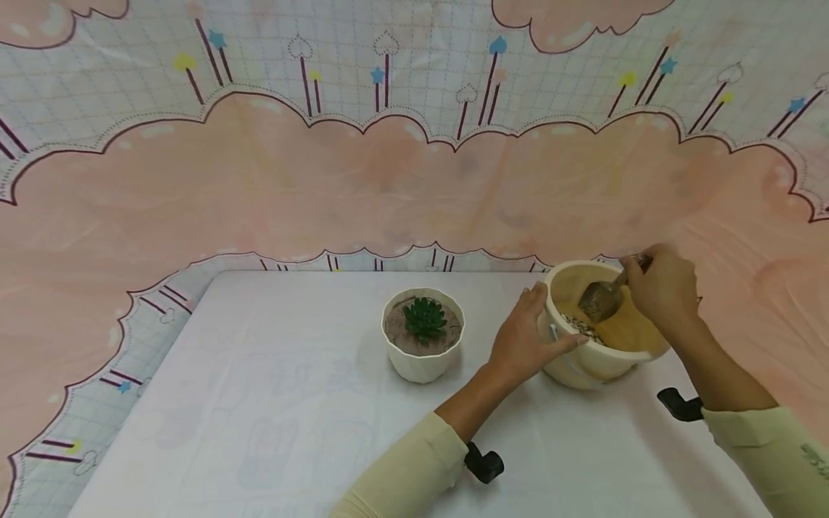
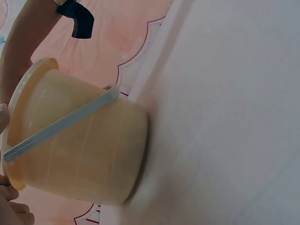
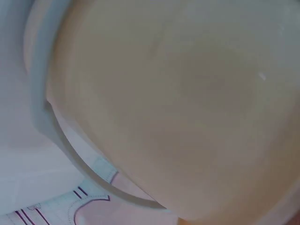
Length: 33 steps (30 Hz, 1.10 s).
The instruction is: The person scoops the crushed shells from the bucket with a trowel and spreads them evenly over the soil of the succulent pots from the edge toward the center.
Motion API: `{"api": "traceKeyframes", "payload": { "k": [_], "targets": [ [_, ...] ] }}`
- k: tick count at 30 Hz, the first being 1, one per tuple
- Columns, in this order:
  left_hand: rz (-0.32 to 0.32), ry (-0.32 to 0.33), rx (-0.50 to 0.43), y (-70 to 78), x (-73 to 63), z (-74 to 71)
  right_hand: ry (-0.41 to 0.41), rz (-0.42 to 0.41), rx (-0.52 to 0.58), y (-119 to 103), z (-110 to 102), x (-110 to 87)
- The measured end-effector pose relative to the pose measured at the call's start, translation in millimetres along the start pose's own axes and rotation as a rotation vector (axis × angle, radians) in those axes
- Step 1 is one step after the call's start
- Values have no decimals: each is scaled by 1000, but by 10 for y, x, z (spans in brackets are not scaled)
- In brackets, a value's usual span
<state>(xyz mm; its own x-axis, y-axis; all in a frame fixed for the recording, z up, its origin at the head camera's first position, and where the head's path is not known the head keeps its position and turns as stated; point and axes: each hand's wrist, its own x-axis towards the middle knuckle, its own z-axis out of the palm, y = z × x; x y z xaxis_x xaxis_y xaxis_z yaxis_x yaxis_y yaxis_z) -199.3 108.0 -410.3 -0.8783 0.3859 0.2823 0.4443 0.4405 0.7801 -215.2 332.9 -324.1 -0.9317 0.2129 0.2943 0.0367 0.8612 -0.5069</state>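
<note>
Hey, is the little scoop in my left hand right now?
No, the right hand grips the scoop at its handle, while the left hand holds the bucket at its rim.

Tabletop setting, apparently indoors; exact kind of room cannot be told. 1 white table (image 1: 291, 403), backed by 1 creased pink sheet (image 1: 363, 194) printed with cloud shapes, hearts and stars. On table: 1 potted succulent (image 1: 424, 320) and 1 bucket (image 2: 89, 145), household in kind.

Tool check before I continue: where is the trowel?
In the head view, on the right side: the trowel reaches into the bucket, its handle in the right hand.
</note>
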Motion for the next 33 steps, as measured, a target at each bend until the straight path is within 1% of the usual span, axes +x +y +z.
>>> {"api": "traceKeyframes", "payload": {
  "k": [4, 7, 9, 12, 15, 18, 22, 29, 33],
  "targets": [
    [1, 0, 9, 5, 5, 5, -12, -3, -17, 35, 88, -35],
    [2, -5, 14, 7, 4, 4, -40, 15, -26, 73, 116, -48],
    [1, -3, 19, 9, 5, 2, -87, 19, -45, 87, 117, -35],
    [-2, 5, 23, 12, 7, 0, -168, 14, -103, 94, 105, 15],
    [-8, 11, 14, 16, 7, 0, -217, 13, -144, 99, 105, 60],
    [-12, 8, 0, 24, 0, 2, -224, 28, -148, 113, 100, 61],
    [-8, 6, 1, 23, -2, 3, -225, 17, -142, 139, 101, 55],
    [-7, 7, 5, 12, 3, 16, -203, 22, -125, 164, 136, 79],
    [-9, 1, 11, 19, 6, 15, -225, -3, -109, 167, 127, 98]
  ]
}}
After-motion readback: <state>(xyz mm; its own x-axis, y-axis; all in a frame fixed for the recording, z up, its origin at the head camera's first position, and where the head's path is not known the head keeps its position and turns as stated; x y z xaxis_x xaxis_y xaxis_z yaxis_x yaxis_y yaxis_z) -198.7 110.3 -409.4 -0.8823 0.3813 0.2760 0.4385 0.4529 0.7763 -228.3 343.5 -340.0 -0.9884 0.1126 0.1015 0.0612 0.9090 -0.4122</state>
